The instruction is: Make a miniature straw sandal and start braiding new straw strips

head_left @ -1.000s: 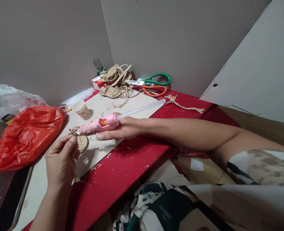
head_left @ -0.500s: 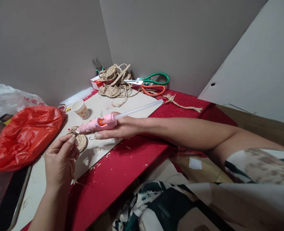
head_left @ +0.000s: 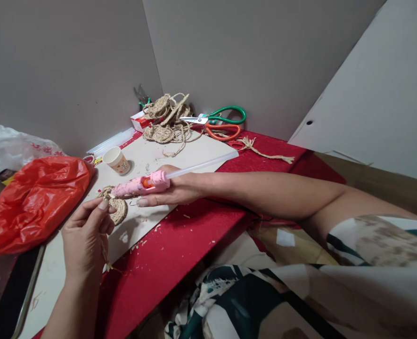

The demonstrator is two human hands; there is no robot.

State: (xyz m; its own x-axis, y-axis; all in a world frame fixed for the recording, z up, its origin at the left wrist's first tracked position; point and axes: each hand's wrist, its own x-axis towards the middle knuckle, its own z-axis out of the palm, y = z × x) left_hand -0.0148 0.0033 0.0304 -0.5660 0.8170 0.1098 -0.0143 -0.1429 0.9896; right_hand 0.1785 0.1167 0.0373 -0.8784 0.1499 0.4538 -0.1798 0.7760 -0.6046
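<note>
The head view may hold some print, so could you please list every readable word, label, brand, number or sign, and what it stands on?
No text is legible.
Translucent plastic bag: red characters, too blurred to read.
Paper cup: printed marks, too small to identify.
Red-and-white box: any lettering is too small to read.
Pink glue gun: speckled pattern, no readable lettering.
</note>
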